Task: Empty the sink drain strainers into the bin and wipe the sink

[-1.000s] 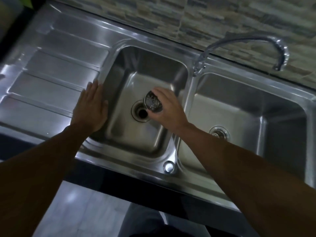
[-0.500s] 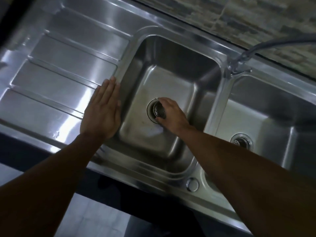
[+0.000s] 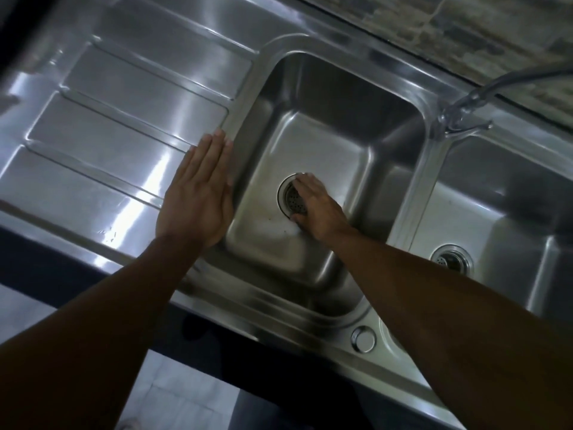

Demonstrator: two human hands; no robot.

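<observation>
Our right hand [image 3: 319,209] has pressed lower — fingers spread loosely over the strainer [image 3: 294,198], now seated in the left basin's drain [image 3: 283,193]. Left hand [image 3: 198,193] stays flat, fingers released, on the drainboard [image 3: 124,119] — second strainer [image 3: 451,263] untouched at right.

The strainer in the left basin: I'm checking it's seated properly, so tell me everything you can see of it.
The strainer is a round, perforated metal basket, dull grey, sitting down in the drain ring at the floor of the left basin. Only its left part shows; the right hand covers the rest, fingers laid across it. It looks level, though full seating can't be confirmed.
</observation>
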